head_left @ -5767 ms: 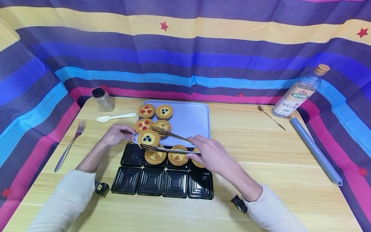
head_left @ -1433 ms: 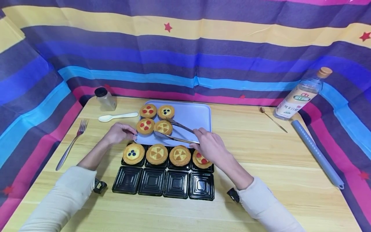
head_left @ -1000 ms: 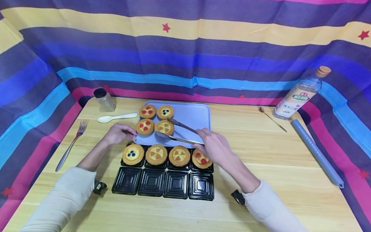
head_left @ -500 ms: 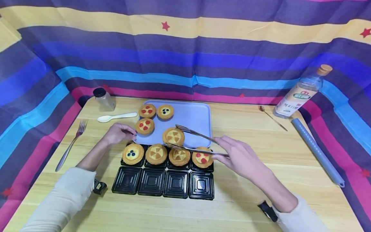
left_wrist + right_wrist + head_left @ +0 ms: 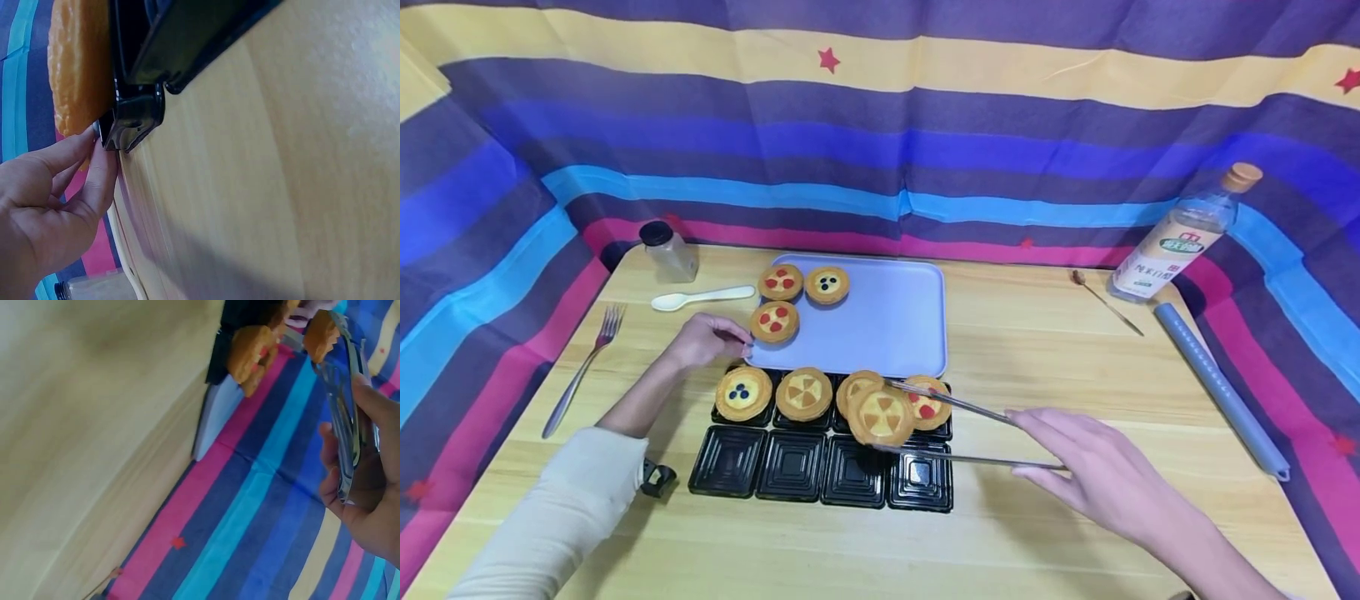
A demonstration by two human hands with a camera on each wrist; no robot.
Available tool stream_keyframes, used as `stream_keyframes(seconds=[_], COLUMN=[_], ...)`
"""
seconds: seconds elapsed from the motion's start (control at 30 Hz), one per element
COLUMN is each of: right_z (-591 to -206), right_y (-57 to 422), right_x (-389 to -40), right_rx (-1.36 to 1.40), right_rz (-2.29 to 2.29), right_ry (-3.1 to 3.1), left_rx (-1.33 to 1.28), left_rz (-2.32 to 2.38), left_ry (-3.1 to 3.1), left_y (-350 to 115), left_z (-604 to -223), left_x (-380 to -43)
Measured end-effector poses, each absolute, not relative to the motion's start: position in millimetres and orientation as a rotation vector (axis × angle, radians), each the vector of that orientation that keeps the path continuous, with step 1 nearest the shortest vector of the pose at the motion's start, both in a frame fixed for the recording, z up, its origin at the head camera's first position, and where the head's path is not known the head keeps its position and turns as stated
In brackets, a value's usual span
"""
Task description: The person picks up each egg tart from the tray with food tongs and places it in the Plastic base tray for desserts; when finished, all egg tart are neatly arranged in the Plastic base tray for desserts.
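Observation:
My right hand point(image 5: 1112, 475) holds metal food tongs point(image 5: 977, 458). Between the tongs' ends is a tart with a triangle pattern point(image 5: 882, 417), raised over the black plastic containers point(image 5: 790, 468), above the line between their back and front rows. It partly covers another triangle-topped tart in the back row. That row also bears a tart with blue dots point(image 5: 743, 393), a second triangle-patterned tart point(image 5: 803, 393) and a red-dotted tart point(image 5: 928, 408). My left hand point(image 5: 706, 340) pinches the near left corner of the lilac tray point(image 5: 887, 308), thumb and fingers close together in the left wrist view.
Three tarts point(image 5: 775, 322) sit at the tray's left. A fork point(image 5: 582, 371), a white spoon point(image 5: 702, 297) and a black-capped jar point(image 5: 668, 252) lie or stand left. At right are a labelled bottle point(image 5: 1180, 237), a thin long-handled spoon point(image 5: 1107, 302) and a grey-blue bar point(image 5: 1221, 390).
The blue-dotted tart went into the back-left container and was let go. The tongs then took a triangle-patterned tart off the tray and carried it forward and right. My left hand stayed put.

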State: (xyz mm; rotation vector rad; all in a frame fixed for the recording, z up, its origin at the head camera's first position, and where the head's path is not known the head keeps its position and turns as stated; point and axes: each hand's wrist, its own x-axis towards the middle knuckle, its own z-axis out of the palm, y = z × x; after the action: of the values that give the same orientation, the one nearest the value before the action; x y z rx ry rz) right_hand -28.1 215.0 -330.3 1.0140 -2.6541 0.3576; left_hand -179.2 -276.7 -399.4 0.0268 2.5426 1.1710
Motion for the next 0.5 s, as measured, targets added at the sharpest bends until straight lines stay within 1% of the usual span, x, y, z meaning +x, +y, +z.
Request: stream_keyframes(seconds=[0.27,0.5], right_z=[-340,-351], right_y=[235,249], right_x=[1,21], right_rx=[1.033,0.950], right_rz=[0.319,0.334], right_ry=[-2.588,-2.687], left_rx=[0.021,0.027], left_rz=[1.175,1.159], left_ry=[2.536,2.546], left_y=[-277,-277], left_z=[-400,-400], left_x=[-179,-180])
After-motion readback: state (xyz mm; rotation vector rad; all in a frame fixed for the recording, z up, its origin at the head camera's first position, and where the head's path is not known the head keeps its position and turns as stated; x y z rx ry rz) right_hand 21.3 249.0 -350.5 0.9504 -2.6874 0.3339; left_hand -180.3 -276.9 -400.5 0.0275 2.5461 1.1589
